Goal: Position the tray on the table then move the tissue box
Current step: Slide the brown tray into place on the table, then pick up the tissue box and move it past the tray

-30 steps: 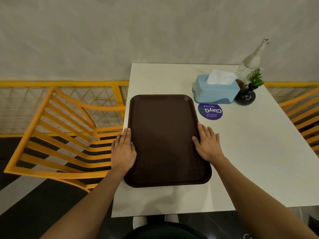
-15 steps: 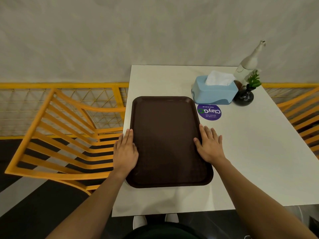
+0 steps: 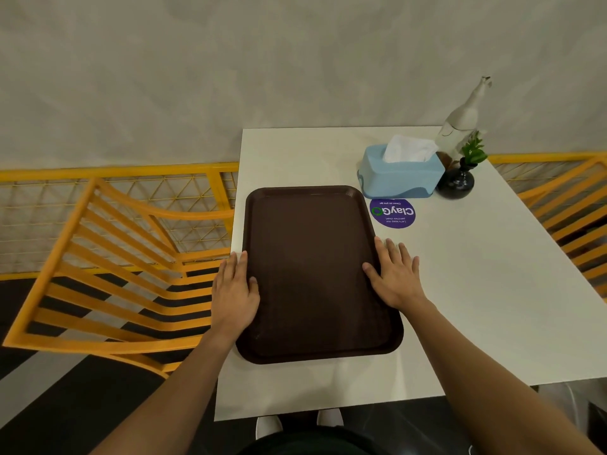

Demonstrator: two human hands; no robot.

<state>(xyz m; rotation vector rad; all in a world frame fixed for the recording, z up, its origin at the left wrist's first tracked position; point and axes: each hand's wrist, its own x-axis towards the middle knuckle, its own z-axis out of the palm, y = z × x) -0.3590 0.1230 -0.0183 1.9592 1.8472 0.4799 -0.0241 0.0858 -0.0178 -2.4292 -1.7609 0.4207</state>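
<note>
Your dark brown rectangular plastic tray (image 3: 312,274) lies flat on the white table (image 3: 476,307), along its left edge. Your left hand (image 3: 234,292) and right hand (image 3: 395,279) rest flat with fingers extended on the tray's long rims, gripping nothing. The light blue tissue box (image 3: 400,175) stands just beyond the tray's far right corner.

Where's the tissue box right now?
The tissue box sits far right on the table, past the tray's far-right corner, left of the black vase, behind the purple sticker.
</note>
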